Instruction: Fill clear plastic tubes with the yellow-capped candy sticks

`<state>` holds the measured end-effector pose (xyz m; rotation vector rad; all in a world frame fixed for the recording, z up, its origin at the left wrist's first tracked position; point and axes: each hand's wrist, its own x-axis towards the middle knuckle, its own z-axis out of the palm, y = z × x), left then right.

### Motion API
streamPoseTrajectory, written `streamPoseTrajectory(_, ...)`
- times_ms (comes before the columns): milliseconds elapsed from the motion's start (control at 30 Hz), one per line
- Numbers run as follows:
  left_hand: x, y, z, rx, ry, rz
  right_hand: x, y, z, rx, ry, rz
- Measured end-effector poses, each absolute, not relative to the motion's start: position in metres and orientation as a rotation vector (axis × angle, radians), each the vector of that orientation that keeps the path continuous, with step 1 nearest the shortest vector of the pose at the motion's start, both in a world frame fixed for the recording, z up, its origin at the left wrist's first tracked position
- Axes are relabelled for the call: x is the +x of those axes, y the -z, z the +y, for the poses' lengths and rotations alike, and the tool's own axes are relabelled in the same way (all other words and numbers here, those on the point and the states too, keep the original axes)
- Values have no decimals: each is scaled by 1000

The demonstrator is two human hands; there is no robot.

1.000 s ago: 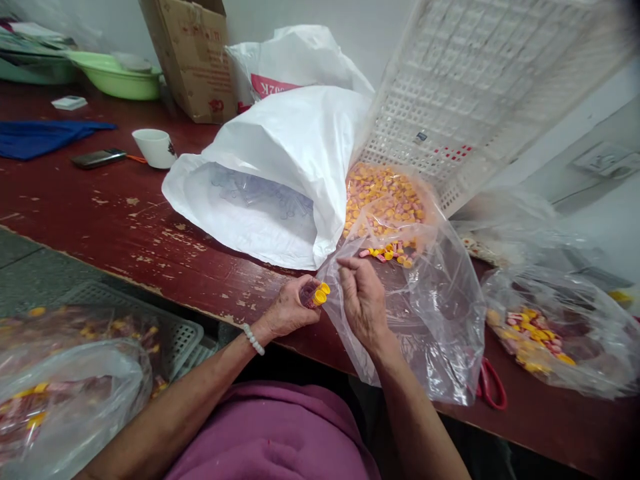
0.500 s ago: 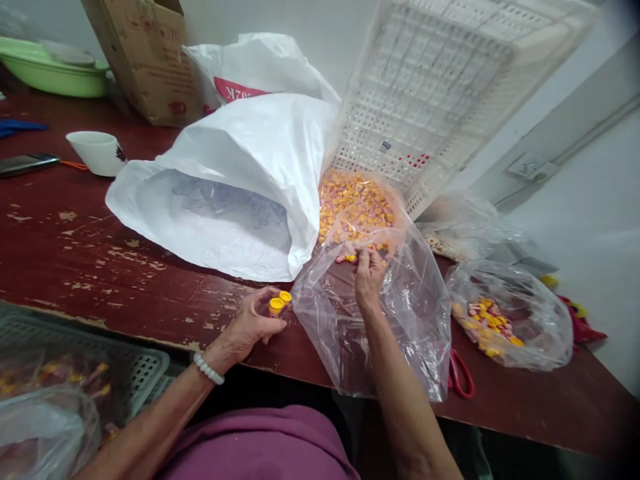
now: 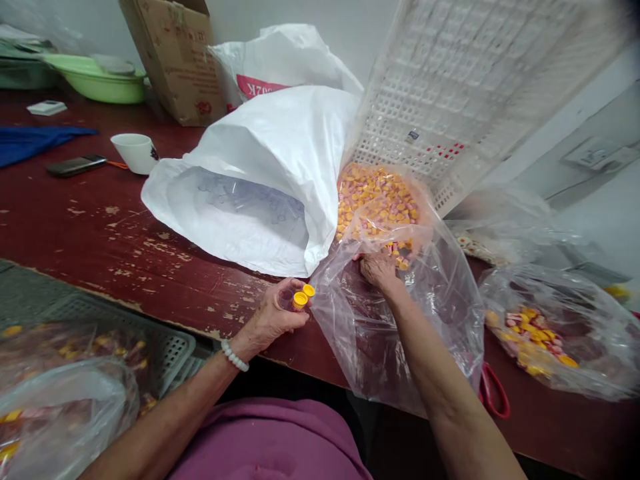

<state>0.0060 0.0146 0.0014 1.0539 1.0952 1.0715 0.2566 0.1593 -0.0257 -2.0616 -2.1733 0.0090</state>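
My left hand [image 3: 277,311], with a pale bead bracelet at its wrist, is closed around two small clear tubes with yellow caps [image 3: 300,301] above the table's front part. My right hand [image 3: 379,268] reaches into the mouth of a clear plastic bag [image 3: 400,320]; its fingers are bent and partly hidden, so what they hold, if anything, cannot be made out. Many small yellow and pink pieces [image 3: 377,200] lie in that bag, just beyond my right hand. Left of it, a big white sack [image 3: 270,140] lies open towards me, with clear items inside.
A white plastic crate [image 3: 430,87] leans behind the bag. Red-handled scissors [image 3: 494,392] and another bag of pieces [image 3: 560,327] are at the right. A cup [image 3: 135,152], phone [image 3: 77,165], carton [image 3: 175,63] and green basin [image 3: 100,79] stand leftward. Filled bags [image 3: 65,413] sit lower left.
The view has shifted left, so things appear farther right. My right hand has turned, its fingers now pointing left at the pieces. My left hand still holds the yellow-capped tubes.
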Motion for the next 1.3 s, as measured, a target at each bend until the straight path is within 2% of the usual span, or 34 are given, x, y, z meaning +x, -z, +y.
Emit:
streamPoseTrajectory(267,7,25,19,1340,-1142,1141,254,31,159,-2044,-132,-2165)
streamPoseTrajectory(467,7,18,19,1474,-1089,1192,260,25,125,-1943,-177,-2017)
streamPoseTrajectory(633,11,12,19,1530,-1012,1141,239,-5,61,-1539,-471,-1947)
streamPoseTrajectory(733,15,10,19,1605,-980,1076,212,-26,28,-1236,-527,-2159)
streamPoseTrajectory(900,19,8,18,1817,-937,1087,185,-42,11,-1320,-307,-2517)
streamPoseTrajectory(1000,19,10,19,1825,-943,1082,185,-48,9,-1175,-427,-2536)
streamPoseTrajectory(1167,20,11,17,1711,-914,1014,191,-58,15,-1066,-712,-2227)
streamPoseTrajectory(1233,21,7,15,1682,-899,989,189,-57,24,-1160,-680,-1963)
streamPoseTrajectory(1300,24,3,11,1721,-870,993,180,-50,34,-1234,-500,-1680)
